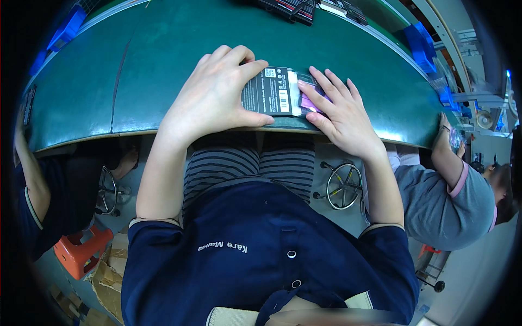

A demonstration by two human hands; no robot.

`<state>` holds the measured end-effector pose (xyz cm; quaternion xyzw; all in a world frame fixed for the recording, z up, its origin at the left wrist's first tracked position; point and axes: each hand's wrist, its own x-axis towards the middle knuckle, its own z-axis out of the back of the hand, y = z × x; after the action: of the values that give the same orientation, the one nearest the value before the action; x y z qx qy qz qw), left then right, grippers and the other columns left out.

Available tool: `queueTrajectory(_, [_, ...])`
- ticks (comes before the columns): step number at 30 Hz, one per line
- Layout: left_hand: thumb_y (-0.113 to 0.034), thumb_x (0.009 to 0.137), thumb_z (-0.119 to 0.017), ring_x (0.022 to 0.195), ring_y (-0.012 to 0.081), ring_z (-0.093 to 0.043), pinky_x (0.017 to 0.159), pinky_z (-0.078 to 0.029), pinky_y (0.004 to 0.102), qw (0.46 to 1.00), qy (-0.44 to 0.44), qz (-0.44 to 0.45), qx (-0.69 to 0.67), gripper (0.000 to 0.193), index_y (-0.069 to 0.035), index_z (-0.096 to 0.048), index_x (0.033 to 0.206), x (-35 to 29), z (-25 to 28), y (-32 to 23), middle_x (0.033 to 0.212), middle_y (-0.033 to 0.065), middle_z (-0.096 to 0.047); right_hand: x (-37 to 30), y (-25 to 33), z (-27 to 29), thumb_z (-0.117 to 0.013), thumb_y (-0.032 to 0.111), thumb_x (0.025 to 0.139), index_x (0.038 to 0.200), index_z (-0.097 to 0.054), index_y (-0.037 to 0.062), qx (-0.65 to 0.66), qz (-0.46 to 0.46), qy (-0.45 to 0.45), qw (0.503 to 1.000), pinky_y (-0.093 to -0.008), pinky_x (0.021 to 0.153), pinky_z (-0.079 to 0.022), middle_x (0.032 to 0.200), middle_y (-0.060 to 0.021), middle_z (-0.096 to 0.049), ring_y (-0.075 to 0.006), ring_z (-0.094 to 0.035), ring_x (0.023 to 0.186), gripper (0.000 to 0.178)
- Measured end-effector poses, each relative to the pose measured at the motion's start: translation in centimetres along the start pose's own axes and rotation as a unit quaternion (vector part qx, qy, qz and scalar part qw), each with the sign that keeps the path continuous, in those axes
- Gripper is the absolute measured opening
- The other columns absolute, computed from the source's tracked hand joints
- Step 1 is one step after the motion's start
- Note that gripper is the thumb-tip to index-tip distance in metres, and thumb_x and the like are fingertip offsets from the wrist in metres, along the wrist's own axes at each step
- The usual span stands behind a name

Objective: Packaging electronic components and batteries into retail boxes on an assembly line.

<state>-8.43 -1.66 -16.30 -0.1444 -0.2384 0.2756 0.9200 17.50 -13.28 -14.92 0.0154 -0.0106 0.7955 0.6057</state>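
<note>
A flat black box with pale print and an open white end flap lies on the green table near its front edge. My left hand grips the box, thumb along the near edge and fingers at the far edge. At the box's open right end a purple item in clear plastic packaging sits partly in the box's mouth. My right hand holds this packaged item, with the thumb at its near side and the index finger on top. The other right fingers stretch toward the far side, and the palm hides part of the item.
The green table carries black packages at its far side. Blue bins line the far rail. Co-workers sit on both sides; the right one's hand rests by the table edge. An orange stool stands at lower left.
</note>
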Motion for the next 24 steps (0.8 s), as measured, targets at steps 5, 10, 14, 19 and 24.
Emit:
queueTrajectory(5, [-0.046, 0.06, -0.087, 0.109, 0.0295, -0.057, 0.098, -0.048, 0.0413, 0.999, -0.01, 0.029, 0.008, 0.082, -0.001, -0.066, 0.125, 0.2, -0.1, -0.3, 0.117, 0.0131, -0.061, 0.9, -1.4, -0.9, -0.045, 0.056, 0.1, 0.153, -0.039, 0.0309, -0.002, -0.007, -0.027, 1.0, -0.0613, 0.119, -0.015, 0.16, -0.0094, -0.035, -0.0367, -0.03, 0.147, 0.06])
queueTrajectory(10, [-0.046, 0.061, -0.086, 0.107, 0.0284, -0.058, 0.096, -0.048, 0.0404, 0.999, -0.021, 0.031, 0.003, 0.079, 0.0, -0.066, 0.123, 0.2, -0.3, -0.2, 0.114, 0.0123, -0.062, 1.8, -2.9, -1.4, -0.048, 0.057, 0.098, 0.154, -0.04, 0.0258, 0.086, -0.047, -0.08, 0.992, -0.0561, 0.12, -0.016, 0.157, -0.0101, -0.04, -0.0335, -0.033, 0.146, 0.064])
queueTrajectory(14, [-0.046, 0.062, -0.087, 0.106, 0.027, -0.058, 0.095, -0.048, 0.0385, 0.999, -0.019, 0.035, -0.002, 0.076, -0.001, -0.068, 0.12, 0.2, -0.2, -0.3, 0.112, 0.0117, -0.063, 2.0, -2.6, -1.7, -0.047, 0.056, 0.099, 0.153, -0.041, 0.0253, 0.071, -0.033, -0.073, 0.994, -0.0554, 0.12, -0.016, 0.156, -0.0111, -0.041, -0.0338, -0.033, 0.146, 0.063])
queueTrajectory(19, [-0.04, 0.059, -0.086, 0.104, 0.0292, -0.057, 0.095, -0.046, 0.0399, 0.999, -0.03, 0.021, -0.015, 0.076, 0.0, -0.067, 0.12, 0.4, -0.4, 0.0, 0.111, 0.012, -0.061, 1.4, -1.5, -1.5, -0.04, 0.051, 0.103, 0.153, -0.039, 0.0317, -0.03, -0.001, -0.058, 0.998, -0.0647, 0.118, -0.014, 0.158, -0.0118, -0.036, -0.0363, -0.031, 0.147, 0.053])
queueTrajectory(24, [-0.038, 0.059, -0.086, 0.106, 0.0305, -0.057, 0.096, -0.045, 0.0398, 0.999, -0.033, 0.013, -0.016, 0.075, 0.001, -0.067, 0.119, 0.2, 0.4, -0.4, 0.112, 0.014, -0.061, 2.3, -0.4, 1.4, -0.046, 0.045, 0.102, 0.147, -0.047, 0.0285, 0.011, -0.003, -0.005, 1.0, -0.0652, 0.116, -0.019, 0.157, -0.013, -0.038, -0.036, -0.033, 0.146, 0.049])
